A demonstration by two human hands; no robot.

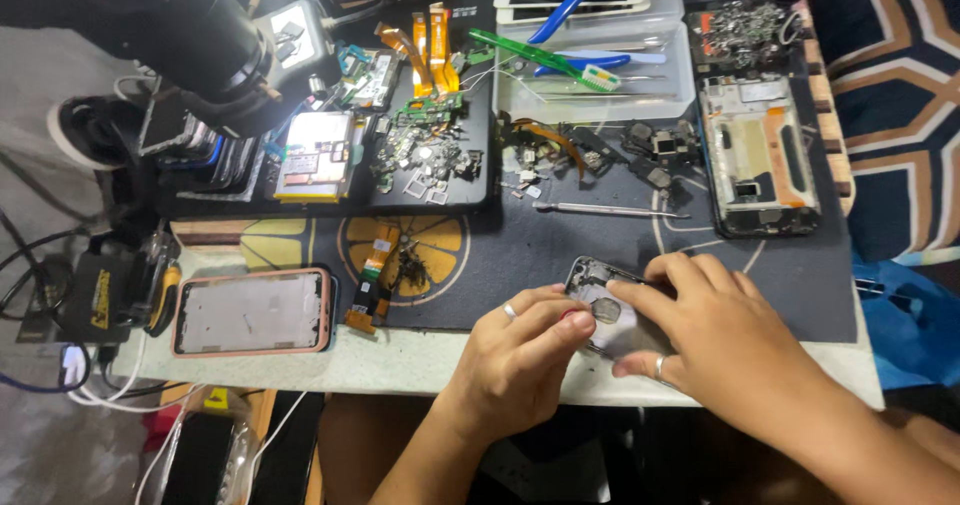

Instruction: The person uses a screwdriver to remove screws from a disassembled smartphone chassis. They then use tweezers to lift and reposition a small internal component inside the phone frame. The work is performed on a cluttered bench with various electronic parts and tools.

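Tray (520, 100) holds tweezers, toothbrush; left hand (525, 350), right hand (720, 340) grip phone frame (600, 300).

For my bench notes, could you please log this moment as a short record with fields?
setting: phone repair bench with a dark work mat
left hand: fingertips on a small round part on the silver phone frame
right hand: lies over the frame, steadying it
left of hands: pink-edged phone frame, orange flex cable
behind: black tray of loose parts, metal probe, opened phone, clear tray with green tool
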